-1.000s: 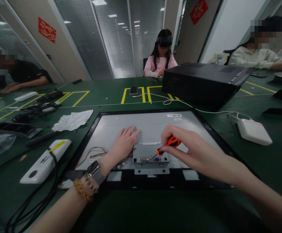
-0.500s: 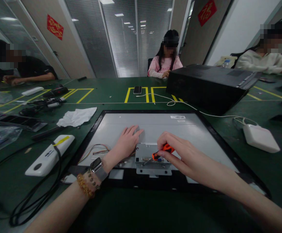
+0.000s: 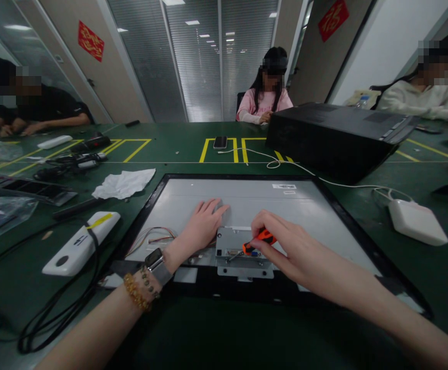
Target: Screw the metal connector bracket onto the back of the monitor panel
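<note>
- Since a second ago my right hand [image 3: 285, 246] has slid left along the small grey metal board cover [image 3: 243, 253], and the orange-handled screwdriver [image 3: 260, 238] has gone with it; my left hand [image 3: 203, 223] has stayed put.
- My right hand is closed around the screwdriver handle, with the shaft slanting down-left onto the cover's front edge by the ports.
- My left hand lies flat and unclenched on the large silver-grey monitor back panel [image 3: 247, 198], its fingertips just beside the cover's upper left corner.
- The cover sits at the near edge of the panel, between my hands.
- Thin coloured wires [image 3: 150, 239] run out to the left, near my wrist.
- On the green table [image 3: 178, 151], a crumpled white cloth [image 3: 124, 184] and a white oblong device [image 3: 81, 245] lie to the left.
- A black computer case [image 3: 332, 131] stands beyond the panel, and a white adapter box [image 3: 416, 222] sits to the right.
</note>
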Available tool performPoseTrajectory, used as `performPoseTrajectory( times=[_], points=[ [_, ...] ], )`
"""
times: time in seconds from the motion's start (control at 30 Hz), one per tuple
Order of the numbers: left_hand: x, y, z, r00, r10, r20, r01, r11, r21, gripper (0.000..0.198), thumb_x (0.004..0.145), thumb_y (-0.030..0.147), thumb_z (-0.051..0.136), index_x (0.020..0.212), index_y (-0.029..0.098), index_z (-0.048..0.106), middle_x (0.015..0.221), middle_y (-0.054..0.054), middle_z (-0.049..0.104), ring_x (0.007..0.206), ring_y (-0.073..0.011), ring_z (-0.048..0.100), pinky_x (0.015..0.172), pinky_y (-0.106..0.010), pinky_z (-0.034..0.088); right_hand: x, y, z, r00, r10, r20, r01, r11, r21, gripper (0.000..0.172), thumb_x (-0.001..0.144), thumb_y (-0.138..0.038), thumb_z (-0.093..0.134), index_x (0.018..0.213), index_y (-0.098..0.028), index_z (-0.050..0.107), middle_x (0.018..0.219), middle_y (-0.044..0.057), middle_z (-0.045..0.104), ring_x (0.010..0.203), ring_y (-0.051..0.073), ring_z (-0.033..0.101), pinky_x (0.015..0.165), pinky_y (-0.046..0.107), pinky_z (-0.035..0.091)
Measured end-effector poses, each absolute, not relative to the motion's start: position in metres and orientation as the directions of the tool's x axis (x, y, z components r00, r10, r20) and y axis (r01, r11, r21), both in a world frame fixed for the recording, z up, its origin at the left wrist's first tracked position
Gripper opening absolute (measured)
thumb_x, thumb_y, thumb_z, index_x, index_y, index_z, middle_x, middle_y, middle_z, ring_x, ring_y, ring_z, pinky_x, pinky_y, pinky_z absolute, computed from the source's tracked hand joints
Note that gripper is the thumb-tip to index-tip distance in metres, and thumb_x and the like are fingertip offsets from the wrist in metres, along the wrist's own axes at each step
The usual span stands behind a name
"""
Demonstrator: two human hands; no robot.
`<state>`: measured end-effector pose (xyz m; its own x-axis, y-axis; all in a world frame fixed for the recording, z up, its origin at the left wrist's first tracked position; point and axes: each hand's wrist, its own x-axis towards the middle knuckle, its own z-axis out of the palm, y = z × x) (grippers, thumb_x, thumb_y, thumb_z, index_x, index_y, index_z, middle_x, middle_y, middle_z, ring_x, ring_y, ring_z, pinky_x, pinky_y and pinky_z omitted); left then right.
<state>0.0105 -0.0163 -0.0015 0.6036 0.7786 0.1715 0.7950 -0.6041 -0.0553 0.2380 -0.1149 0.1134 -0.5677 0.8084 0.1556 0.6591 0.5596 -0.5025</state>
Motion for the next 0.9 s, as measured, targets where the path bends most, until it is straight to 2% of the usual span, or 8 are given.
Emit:
performPoseTrajectory(
  times=[0.13,0.33,0.43,0.5,0.57,0.67,0.8,0.9],
  points=[
    [0.012,-0.017,0.001,0.590,0.789,0.169,0.804,-0.594,-0.030,0.044,0.098,0.013,0.036,0.141,0.019,0.042,0.147,-0.015,0.042,0.137,-0.0278,0.039,0.111,-0.049,0.032,0.236,-0.114,0.111,-0.507,0.835,0.213,0.773,0.550,-0.317,0.016,0.098,-0.032,0.043,0.099,-0.018,0.050,0.077,0.005,0.063,0.071,0.023,0.063,0.062,0.036,0.047],
    [0.012,-0.016,-0.001,0.600,0.780,0.176,0.797,-0.601,-0.056,0.045,0.097,0.012,0.035,0.141,0.018,0.044,0.146,-0.018,0.042,0.135,-0.0297,0.040,0.110,-0.050,0.033,0.239,-0.119,0.118,-0.582,0.793,0.182,0.639,0.584,-0.500,0.016,0.090,-0.021,0.052,0.106,-0.020,0.050,0.100,0.006,0.064,0.089,0.019,0.063,0.077,0.033,0.050],
    [0.011,-0.016,-0.003,0.606,0.775,0.179,0.794,-0.603,-0.073,0.046,0.097,0.012,0.036,0.141,0.017,0.043,0.146,-0.017,0.043,0.135,-0.0297,0.041,0.110,-0.049,0.033,0.239,-0.121,0.120,-0.603,0.777,0.183,0.614,0.598,-0.514,0.016,0.089,-0.019,0.052,0.105,-0.022,0.052,0.105,0.004,0.064,0.093,0.018,0.062,0.078,0.031,0.049],
    [0.011,-0.016,-0.003,0.605,0.775,0.179,0.794,-0.604,-0.070,0.046,0.097,0.012,0.036,0.142,0.018,0.042,0.146,-0.017,0.043,0.136,-0.0291,0.040,0.110,-0.049,0.033,0.239,-0.119,0.117,-0.579,0.790,0.203,0.659,0.599,-0.454,0.014,0.093,-0.032,0.053,0.103,-0.022,0.054,0.099,0.005,0.066,0.088,0.020,0.063,0.073,0.032,0.049],
    [0.011,-0.017,-0.001,0.611,0.771,0.179,0.789,-0.611,-0.062,0.046,0.097,0.013,0.035,0.142,0.018,0.041,0.147,-0.017,0.042,0.137,-0.0292,0.039,0.110,-0.049,0.032,0.239,-0.114,0.112,-0.543,0.809,0.223,0.731,0.587,-0.350,0.028,0.094,-0.048,0.052,0.101,-0.021,0.056,0.083,0.005,0.068,0.073,0.021,0.064,0.063,0.032,0.046],
    [0.012,-0.017,0.000,0.610,0.772,0.180,0.789,-0.612,-0.049,0.045,0.098,0.013,0.035,0.142,0.017,0.043,0.147,-0.018,0.043,0.137,-0.0293,0.039,0.110,-0.050,0.032,0.239,-0.109,0.106,-0.531,0.816,0.228,0.777,0.576,-0.254,0.029,0.097,-0.045,0.045,0.093,-0.019,0.057,0.065,0.003,0.064,0.057,0.020,0.060,0.052,0.030,0.039],
    [0.013,-0.016,0.000,0.582,0.797,0.161,0.811,-0.584,-0.042,0.044,0.097,0.013,0.036,0.140,0.018,0.045,0.147,-0.017,0.043,0.137,-0.0296,0.039,0.111,-0.049,0.032,0.239,-0.113,0.110,-0.564,0.791,0.236,0.686,0.609,-0.398,0.013,0.095,-0.029,0.048,0.102,-0.019,0.054,0.090,0.006,0.068,0.081,0.020,0.065,0.069,0.032,0.048],
    [0.013,-0.016,0.000,0.585,0.798,0.147,0.810,-0.584,-0.051,0.045,0.097,0.012,0.036,0.141,0.018,0.045,0.148,-0.017,0.042,0.138,-0.0299,0.039,0.111,-0.050,0.032,0.239,-0.118,0.115,-0.578,0.776,0.254,0.634,0.623,-0.459,0.022,0.089,-0.021,0.054,0.111,-0.019,0.051,0.105,0.008,0.066,0.097,0.020,0.064,0.082,0.033,0.049]
  ],
)
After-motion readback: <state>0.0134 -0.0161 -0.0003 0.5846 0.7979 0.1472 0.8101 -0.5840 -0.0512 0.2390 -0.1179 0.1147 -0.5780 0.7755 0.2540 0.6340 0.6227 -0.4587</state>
